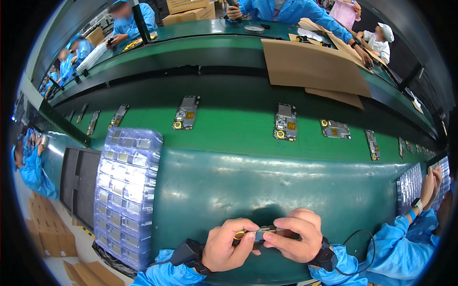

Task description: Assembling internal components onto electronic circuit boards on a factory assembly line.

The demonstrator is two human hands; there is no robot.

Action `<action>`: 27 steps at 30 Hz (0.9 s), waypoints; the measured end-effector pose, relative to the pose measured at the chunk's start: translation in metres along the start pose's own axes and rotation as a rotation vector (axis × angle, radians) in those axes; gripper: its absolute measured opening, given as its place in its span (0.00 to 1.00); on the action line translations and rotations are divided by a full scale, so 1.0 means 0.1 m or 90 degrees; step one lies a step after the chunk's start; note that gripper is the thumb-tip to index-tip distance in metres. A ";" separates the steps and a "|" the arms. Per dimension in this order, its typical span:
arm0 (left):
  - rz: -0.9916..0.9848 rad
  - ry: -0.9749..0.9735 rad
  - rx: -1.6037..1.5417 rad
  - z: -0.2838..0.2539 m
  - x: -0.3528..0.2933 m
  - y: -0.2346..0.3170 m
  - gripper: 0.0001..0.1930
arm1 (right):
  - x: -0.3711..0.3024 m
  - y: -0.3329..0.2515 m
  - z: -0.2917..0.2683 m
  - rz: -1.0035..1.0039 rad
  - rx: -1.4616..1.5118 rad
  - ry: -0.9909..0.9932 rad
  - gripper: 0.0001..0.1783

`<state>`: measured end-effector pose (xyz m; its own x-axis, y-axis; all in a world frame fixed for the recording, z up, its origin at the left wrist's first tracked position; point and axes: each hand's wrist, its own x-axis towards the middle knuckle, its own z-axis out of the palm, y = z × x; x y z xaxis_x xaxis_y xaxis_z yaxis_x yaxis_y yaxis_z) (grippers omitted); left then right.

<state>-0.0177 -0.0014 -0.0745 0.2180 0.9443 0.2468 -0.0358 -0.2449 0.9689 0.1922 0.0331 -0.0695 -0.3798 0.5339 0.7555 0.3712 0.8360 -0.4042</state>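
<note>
Both my hands grip one small circuit board (261,234) with a yellow ring at its left end, held low over the green bench near its front edge. My left hand (228,244) pinches the left end, thumb by the yellow ring. My right hand (296,234) covers the right end with fingers curled over it. Black wrist straps sit on both blue-sleeved wrists. Most of the board is hidden between my fingers.
A stack of blue trays (126,188) with small metal parts stands at my left, beside a black foam tray (78,183). Several circuit boards (285,122) lie along the green conveyor belt (229,128). Cardboard sheets (310,66) lie beyond. Other people in blue coats work around.
</note>
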 end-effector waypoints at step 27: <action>-0.178 -0.086 0.012 0.02 0.18 0.03 0.38 | -0.13 0.12 0.00 0.621 0.495 -0.159 0.15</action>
<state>-0.0122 0.0143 -0.0670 0.3445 0.9381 -0.0346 0.0610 0.0144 0.9980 0.2017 0.0359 -0.0844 -0.4102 0.9057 -0.1071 0.0249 -0.1062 -0.9940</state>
